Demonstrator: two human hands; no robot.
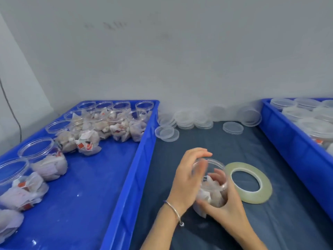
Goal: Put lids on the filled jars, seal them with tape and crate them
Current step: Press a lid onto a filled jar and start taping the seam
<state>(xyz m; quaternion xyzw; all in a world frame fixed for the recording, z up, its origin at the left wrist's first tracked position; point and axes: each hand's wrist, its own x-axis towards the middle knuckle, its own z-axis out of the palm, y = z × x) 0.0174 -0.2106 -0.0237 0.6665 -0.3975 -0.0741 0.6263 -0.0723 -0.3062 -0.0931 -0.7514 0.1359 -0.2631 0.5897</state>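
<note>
A plain pale wall [162, 51] backs a table [270, 222] covered in dark blue cloth. At its middle stands a clear jar [214, 183] filled with white sachets. The right hand [223, 208] curls round the jar's lower side and grips it; the left hand [189, 177], a thin bangle [173, 211] on its wrist, arches over the jar's mouth with bent fingers, blurred, so I cannot tell whether it holds a lid. A roll of clear tape [249, 183] lies flat just beside the jar. Loose lids [232, 128] sit stacked near the wall. The left blue crate [137, 159] holds open filled jars; the right blue crate [288, 141] holds lidded ones.
</note>
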